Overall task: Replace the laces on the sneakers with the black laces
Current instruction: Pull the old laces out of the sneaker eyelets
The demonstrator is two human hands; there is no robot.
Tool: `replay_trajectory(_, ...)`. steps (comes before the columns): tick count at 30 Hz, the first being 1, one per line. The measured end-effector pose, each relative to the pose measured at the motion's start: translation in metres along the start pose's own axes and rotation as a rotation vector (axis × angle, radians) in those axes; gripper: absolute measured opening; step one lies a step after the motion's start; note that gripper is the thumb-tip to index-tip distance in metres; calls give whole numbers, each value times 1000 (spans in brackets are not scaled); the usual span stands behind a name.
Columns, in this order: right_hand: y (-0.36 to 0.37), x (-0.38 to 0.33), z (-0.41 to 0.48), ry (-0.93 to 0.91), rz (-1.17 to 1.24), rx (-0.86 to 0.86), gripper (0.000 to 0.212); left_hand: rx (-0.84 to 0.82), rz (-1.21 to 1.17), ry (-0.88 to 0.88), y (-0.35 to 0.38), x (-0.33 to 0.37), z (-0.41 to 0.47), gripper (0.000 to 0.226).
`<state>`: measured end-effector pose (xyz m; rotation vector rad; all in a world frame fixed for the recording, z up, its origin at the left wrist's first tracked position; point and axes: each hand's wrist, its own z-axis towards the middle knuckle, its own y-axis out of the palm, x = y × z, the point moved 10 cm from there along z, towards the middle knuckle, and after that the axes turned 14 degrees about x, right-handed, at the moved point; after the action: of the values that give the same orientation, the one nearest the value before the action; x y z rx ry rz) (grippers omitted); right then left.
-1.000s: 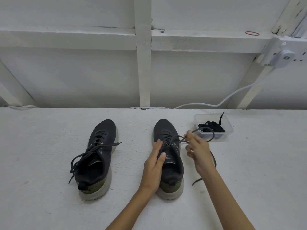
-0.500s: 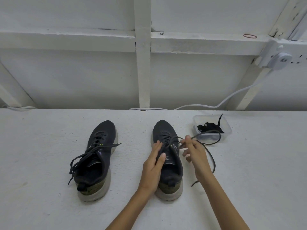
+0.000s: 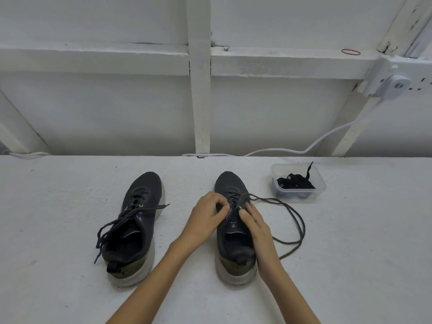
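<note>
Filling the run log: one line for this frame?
left hand: pinches old lace | right hand: rests on sneaker | lace tail: loose on table | other sneaker: laced | black laces: in tub

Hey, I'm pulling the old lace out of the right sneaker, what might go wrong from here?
The old lace loops loose on the table close to the container of black laces; a hard tug might snag or shift it. With the left hand and right hand both at the eyelets, little steadies the right sneaker, so it may slide.
</note>
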<state>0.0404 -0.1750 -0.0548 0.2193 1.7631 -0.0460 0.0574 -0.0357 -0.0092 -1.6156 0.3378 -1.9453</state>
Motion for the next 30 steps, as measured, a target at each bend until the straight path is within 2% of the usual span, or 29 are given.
replay_trajectory(3, 2, 0, -1, -12, -17, -30, 73, 56, 174, 58, -6, 5, 13, 12)
replay_trajectory(7, 2, 2, -1, -20, -19, -38, 74, 64, 261, 59, -4, 10, 21, 19)
replay_trajectory(13, 3, 2, -3, -13, 11, -31, 71, 90, -92, -183, -12, -23, 7, 18)
replay_trajectory(15, 3, 1, -3, -13, 31, -24, 71, 74, -139, -225, -7, -26, -1, 15)
replay_trajectory(19, 4, -1, -4, -12, 54, -36, 64, 71, -151, -176, -4, -16, -2, 9)
replay_trajectory(24, 4, 1, -5, 10, 60, -44, 75, 262, -173, -222, -31, -26, 17, 14)
replay_trajectory(28, 4, -1, -5, 13, 78, -47, 68, 127, -172, -227, -12, -22, 3, 21)
replay_trajectory(30, 5, -1, -5, 7, 67, -45, 69, 91, -164, -201, -5, -21, -3, 15)
